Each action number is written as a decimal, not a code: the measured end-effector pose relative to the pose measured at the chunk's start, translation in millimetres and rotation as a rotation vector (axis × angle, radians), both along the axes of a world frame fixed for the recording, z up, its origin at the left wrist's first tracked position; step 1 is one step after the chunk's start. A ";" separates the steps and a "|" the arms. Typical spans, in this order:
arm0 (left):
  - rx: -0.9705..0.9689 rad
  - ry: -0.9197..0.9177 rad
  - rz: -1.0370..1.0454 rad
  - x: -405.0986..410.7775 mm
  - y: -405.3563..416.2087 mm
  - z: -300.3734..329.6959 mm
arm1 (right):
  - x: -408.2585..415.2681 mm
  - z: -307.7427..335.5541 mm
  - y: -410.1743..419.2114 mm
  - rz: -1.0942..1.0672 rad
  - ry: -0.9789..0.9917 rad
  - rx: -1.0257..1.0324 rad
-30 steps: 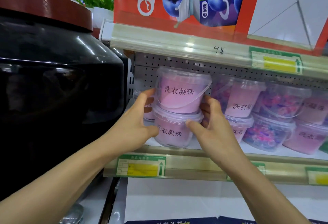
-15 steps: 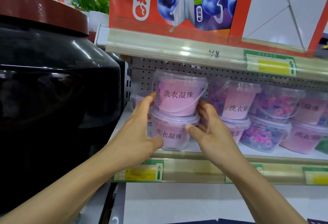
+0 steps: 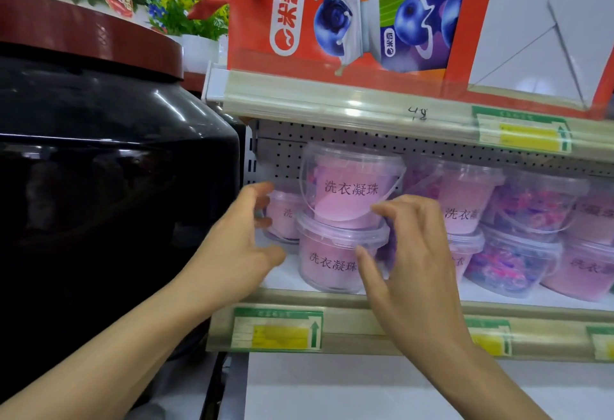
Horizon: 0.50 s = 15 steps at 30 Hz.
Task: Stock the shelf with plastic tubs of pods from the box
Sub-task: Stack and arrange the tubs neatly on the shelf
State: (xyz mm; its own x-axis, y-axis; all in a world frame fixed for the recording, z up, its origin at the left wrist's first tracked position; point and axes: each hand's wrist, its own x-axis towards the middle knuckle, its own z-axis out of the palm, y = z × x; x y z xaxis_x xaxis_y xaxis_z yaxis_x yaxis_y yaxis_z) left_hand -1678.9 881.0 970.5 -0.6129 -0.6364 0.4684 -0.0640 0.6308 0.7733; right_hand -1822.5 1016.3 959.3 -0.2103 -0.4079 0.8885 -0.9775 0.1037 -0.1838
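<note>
As both hands now stand clear of the stacked pair, the legend reads outward from the tubs.
Change: half a second ago both hands cupped the lower tub at its sides; now they have come away from it and hold nothing.
Meaning for the task: judged from the release, this pair counts as placed; the next tub would come from the box, which is not in view.
Upper tub: clear plastic with a clear lid and a thin bail handle hanging across its front; pink label with black characters; it sits upright on the lid of the lower tub.
Lower tub: same make, upright on the shelf near the front lip, at the left end of the row.
Left hand: open, fingers loosely bent, just left of the stack and apart from it; empty.
Right hand: open, fingers spread and slightly curled, in front of the stack's right side; empty, though contact at the fingertips cannot be ruled out.
Neighbouring tubs: further stacked pairs run rightward; some show mixed pink and blue pods through the wall.
Rear tub: one more sits behind the stack at left.
Price strip: green and yellow tags on the shelf edge.
Upper shelf: a red carton printed with blueberries.
Far left: a large black glossy vessel with a dark red rim.
</note>
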 end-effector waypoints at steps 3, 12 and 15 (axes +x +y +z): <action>-0.069 -0.034 0.112 3.7 -15.4 2.0 | 0.0 -5.1 -9.8 -0.079 0.132 0.051; -0.176 -0.205 0.224 -36.6 -61.3 3.3 | 0.8 -7.3 -12.1 -0.104 0.069 0.029; -0.113 -0.234 0.278 -51.7 -72.2 5.0 | 3.4 -8.5 -8.9 -0.119 0.014 0.021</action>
